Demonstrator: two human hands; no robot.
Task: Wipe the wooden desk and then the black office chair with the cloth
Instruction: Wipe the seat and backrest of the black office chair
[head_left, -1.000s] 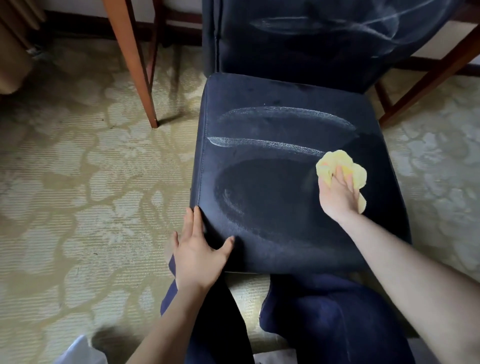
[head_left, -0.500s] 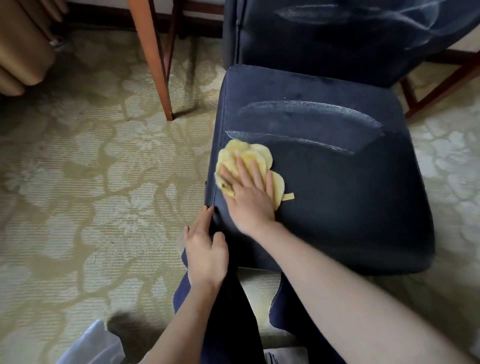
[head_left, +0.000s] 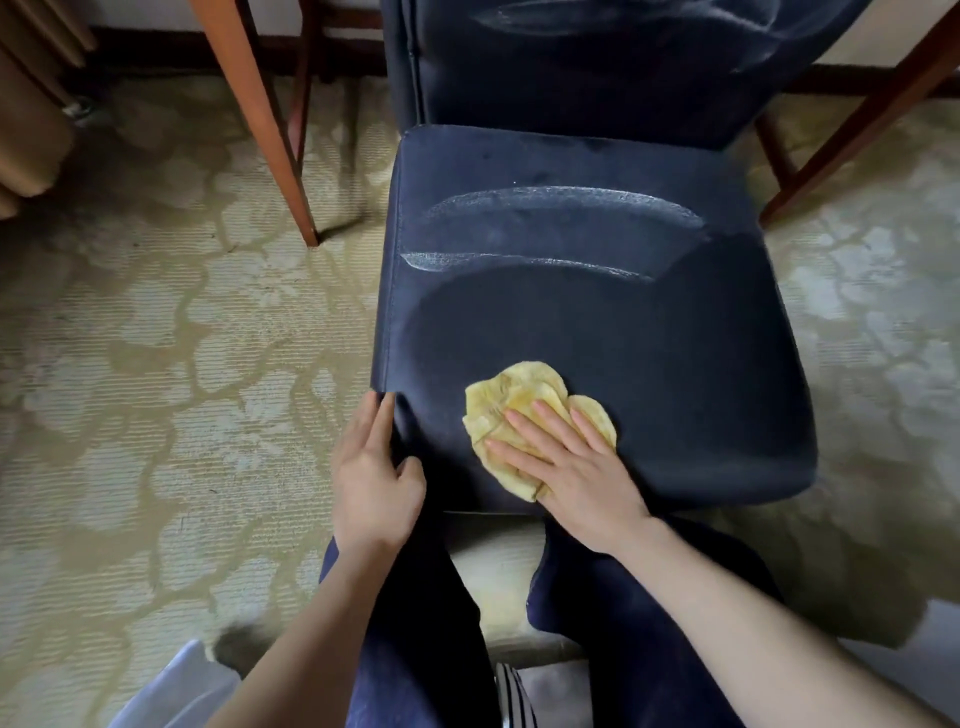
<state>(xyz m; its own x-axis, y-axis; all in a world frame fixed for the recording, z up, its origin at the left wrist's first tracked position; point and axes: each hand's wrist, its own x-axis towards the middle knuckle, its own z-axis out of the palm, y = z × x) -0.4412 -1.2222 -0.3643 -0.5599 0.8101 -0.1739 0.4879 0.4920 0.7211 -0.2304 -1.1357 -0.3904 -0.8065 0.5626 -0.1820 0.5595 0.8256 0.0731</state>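
Note:
The dark office chair (head_left: 649, 322) fills the middle of the head view, its seat marked with pale curved wipe streaks and its backrest rising at the top. A crumpled yellow cloth (head_left: 519, 410) lies on the seat's front left part. My right hand (head_left: 571, 467) presses flat on the cloth with straight, spread fingers. My left hand (head_left: 374, 467) holds the seat's front left corner, fingers along the side edge and thumb on top. A wooden desk leg (head_left: 270, 130) stands to the chair's left.
Patterned beige carpet (head_left: 156, 364) surrounds the chair. More wooden legs (head_left: 857, 119) slant at the upper right. A beige curtain (head_left: 26, 104) hangs at the far left. My legs in dark trousers (head_left: 426, 623) stand just before the seat. A white object (head_left: 171, 691) is at the bottom left.
My right hand swept the cloth from the seat's right side to its left edge, then back toward the front middle. My left hand stayed on the front left corner.

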